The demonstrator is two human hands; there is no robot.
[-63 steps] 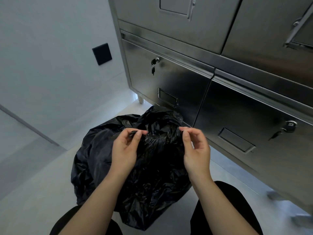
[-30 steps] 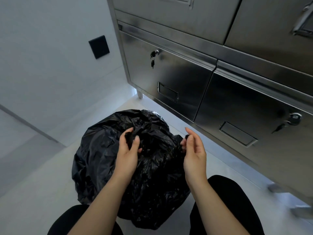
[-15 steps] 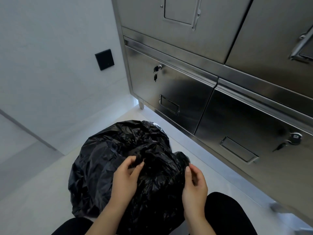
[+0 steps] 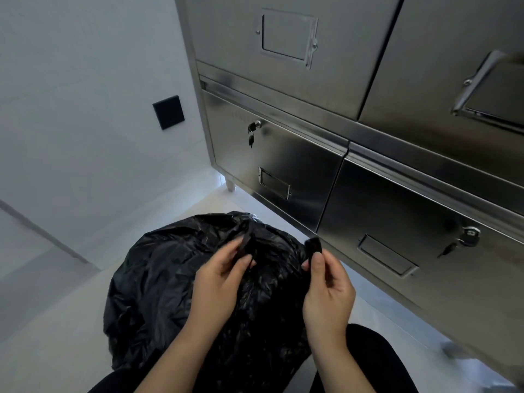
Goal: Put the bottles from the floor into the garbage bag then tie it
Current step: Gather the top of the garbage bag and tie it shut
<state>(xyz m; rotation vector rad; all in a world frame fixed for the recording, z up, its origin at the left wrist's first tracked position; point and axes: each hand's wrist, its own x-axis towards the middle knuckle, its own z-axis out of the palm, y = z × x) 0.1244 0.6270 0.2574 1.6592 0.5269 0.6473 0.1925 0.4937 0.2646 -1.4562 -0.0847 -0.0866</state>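
Observation:
A bulging black garbage bag (image 4: 158,282) stands on the pale floor between my knees. My left hand (image 4: 218,282) pinches a twisted strip of the bag's top near the middle of the bag. To the right, my right hand (image 4: 326,290) pinches another black strip of the bag's top, and its end sticks up above my thumb. The two strips are held apart. No bottles show; the bag's contents are hidden.
A stainless steel cabinet (image 4: 382,194) with drawers, keys in locks (image 4: 252,131) and label frames fills the right and back, close to the bag. A white wall with a black square plate (image 4: 168,112) is on the left. Pale floor (image 4: 56,350) lies to the left.
My hands lowered onto the bag's top, then rose and drew apart, each now pinching a strip of the bag. The view has tilted up a little.

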